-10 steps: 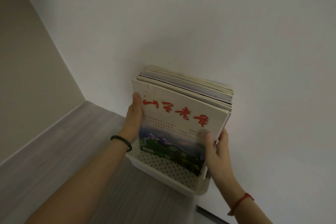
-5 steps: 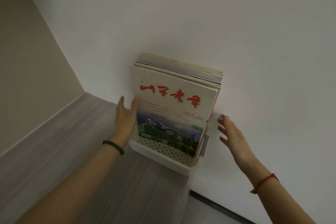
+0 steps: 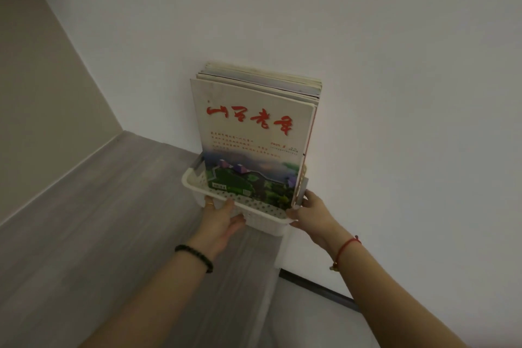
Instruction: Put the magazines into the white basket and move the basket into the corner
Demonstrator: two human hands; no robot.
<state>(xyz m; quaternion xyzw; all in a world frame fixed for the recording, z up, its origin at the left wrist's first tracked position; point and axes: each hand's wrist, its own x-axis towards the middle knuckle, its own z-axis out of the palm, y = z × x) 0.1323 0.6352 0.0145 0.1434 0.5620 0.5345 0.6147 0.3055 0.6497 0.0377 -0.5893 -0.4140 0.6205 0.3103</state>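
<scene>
We had the magazines (image 3: 254, 133) standing upright in the white basket (image 3: 255, 213), the stack leaning back against the white wall (image 3: 395, 93), the front cover with red characters facing us. The basket sat on the grey wood-grain floor (image 3: 99, 234), its far side against that wall.

What had just changed was our grip. A second before, both hands had been up on the sides of the magazine stack; half a second before, they had let go and hung open on either side. At this moment they had dropped to the basket itself. We judged from this that the loading was finished and that the second step, shifting the basket, was about to begin.

Our left hand (image 3: 221, 223) lay at about 7 o'clock from the basket, fingers curled over the near rim and thumb against the near wall, a loose hold and not a tight one. Our right hand (image 3: 309, 210) was at about 4 o'clock, fingers wrapped round the near right corner beside the grey handle (image 3: 300, 192).

The corner (image 3: 123, 130), where the beige wall (image 3: 36, 79) met the white one, lay at roughly 10 o'clock from the basket and well apart from it. We reckoned the basket would need sliding left along the white wall, and the tall stack might tip forward if moved sharply.
</scene>
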